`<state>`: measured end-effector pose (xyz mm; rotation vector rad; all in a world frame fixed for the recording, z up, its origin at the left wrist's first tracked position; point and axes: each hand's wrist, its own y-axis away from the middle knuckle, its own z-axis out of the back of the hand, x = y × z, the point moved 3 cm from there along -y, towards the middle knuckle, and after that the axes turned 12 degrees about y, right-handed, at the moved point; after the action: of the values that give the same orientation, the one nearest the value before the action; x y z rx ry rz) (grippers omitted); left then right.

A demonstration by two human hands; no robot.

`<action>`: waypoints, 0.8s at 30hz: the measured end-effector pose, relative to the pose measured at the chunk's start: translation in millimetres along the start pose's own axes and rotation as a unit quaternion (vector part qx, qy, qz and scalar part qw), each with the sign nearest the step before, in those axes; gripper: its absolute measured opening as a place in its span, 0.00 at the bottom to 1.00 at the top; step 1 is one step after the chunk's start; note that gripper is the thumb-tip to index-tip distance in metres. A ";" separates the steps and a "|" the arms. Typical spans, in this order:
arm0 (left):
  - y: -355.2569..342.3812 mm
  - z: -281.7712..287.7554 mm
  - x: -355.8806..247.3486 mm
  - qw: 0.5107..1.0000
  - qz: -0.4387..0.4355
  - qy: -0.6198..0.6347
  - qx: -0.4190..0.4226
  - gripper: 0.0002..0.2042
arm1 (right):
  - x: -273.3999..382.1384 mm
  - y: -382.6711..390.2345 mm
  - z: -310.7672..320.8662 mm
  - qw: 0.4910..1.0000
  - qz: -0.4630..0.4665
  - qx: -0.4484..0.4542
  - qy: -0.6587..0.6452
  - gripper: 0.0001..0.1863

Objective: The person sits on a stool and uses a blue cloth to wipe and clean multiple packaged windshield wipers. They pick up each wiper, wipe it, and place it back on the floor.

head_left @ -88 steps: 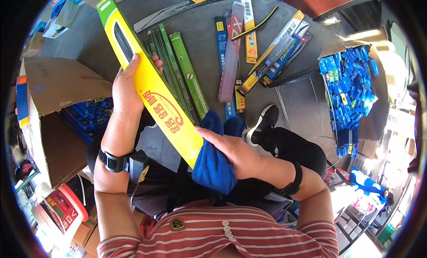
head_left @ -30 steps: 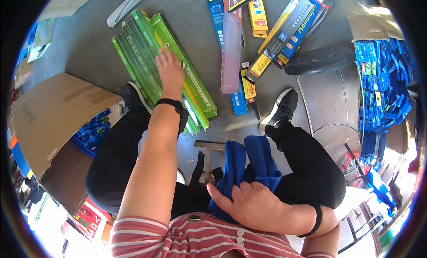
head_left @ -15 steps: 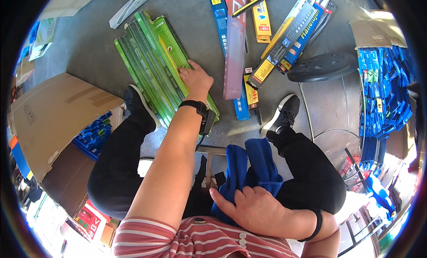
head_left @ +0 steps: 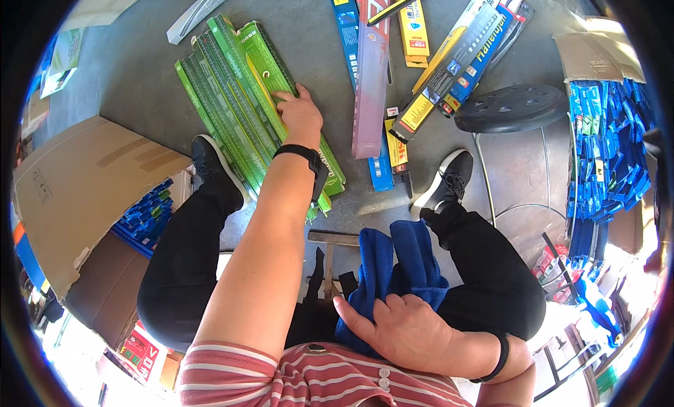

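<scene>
A row of long, flat green wiper blade boxes (head_left: 232, 91) lies slantwise on the floor in front of my left foot. My left hand (head_left: 302, 119) is on the rightmost green box (head_left: 269, 61), its thumb at the right edge and its bent fingers over the top. The watch and forearm cover part of that box. Two folded ends of a blue cloth (head_left: 414, 256) stand up from my lap. My right hand (head_left: 404, 333) lies closed over the cloth, with the thumb stretched out to the left; the cloth's lower part is hidden under it.
Other long packages, among them a pink-and-red one (head_left: 371, 105) and a black-and-yellow one (head_left: 439, 87), lie at the front right. A black round stool (head_left: 509, 108) stands beside them. Cardboard boxes (head_left: 91, 175) with blue packages are at both sides.
My left hand has shifted slightly left and up, its fingers more spread on the green box. The green row sits slightly further left. My right hand has hardly moved.
</scene>
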<state>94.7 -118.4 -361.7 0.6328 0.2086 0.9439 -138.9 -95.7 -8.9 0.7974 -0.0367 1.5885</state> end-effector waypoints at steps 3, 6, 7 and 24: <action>-3.4 6.3 -4.4 1.000 0.011 0.011 0.025 0.36 | -3.1 -1.0 -4.6 1.000 -0.007 0.000 -0.004 0.29; -7.8 7.8 3.6 0.996 0.033 0.084 -0.009 0.36 | -3.2 -3.0 -4.5 1.000 -0.010 0.007 0.002 0.29; -9.4 6.3 9.2 0.992 0.044 0.112 -0.031 0.36 | -2.3 -3.7 -3.0 1.000 -0.010 0.011 0.006 0.29; 9.5 22.6 50.8 0.946 -0.116 0.273 -0.129 0.35 | 7.3 -0.1 -2.7 0.999 0.017 -0.004 0.043 0.28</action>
<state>127.5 -82.7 -332.8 0.0881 0.6296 0.8816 -139.8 -88.1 -7.4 0.7250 0.0050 1.6523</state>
